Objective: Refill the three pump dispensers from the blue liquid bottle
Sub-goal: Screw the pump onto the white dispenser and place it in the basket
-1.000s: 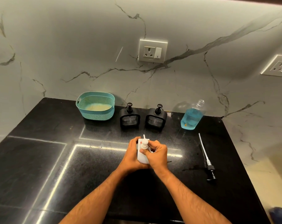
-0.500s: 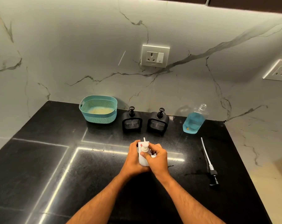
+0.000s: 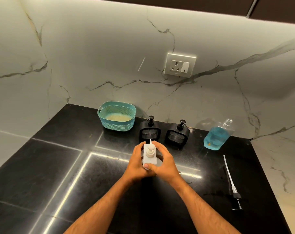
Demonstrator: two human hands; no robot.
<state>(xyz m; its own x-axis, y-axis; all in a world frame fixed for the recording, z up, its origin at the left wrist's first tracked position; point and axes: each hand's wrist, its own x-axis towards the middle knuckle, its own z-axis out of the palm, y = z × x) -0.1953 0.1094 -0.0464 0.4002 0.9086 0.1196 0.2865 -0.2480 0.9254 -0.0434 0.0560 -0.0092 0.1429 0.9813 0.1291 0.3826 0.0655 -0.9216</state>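
Hands meet at the middle of the black countertop [image 3: 42, 166], both wrapped around a white pump dispenser [image 3: 149, 158] that stands upright on the stone. The left hand [image 3: 136, 164] curls its fingers round the dispenser's left side, with the thumb lying across the near lower edge of the body. The right hand [image 3: 165, 163] cups the right side, its fingers curved round the far edge just behind the pump head, so both hands are grasping the same dispenser. Its white pump top, with a thin spout pointing away toward the wall, sits on the body and shows between the two hands. Farther back, near the marble wall, two black pump dispensers stand side by side: the left black dispenser [image 3: 149, 130] just beyond the hands, and the right black dispenser [image 3: 177, 133] just beside it; each has its black pump on top. To the right of them the blue liquid bottle [image 3: 217, 135] stands against the wall with its neck uncapped and blue liquid filling roughly the lower two thirds. On the right side of the counter, well apart from the hands, a loose pump [image 3: 232, 184] with a long pale tube and a black head lies flat, head toward the near edge. A teal basket [image 3: 117, 125] sits at the far left of the row, and a wall socket [image 3: 180, 67] is set in the marble above.
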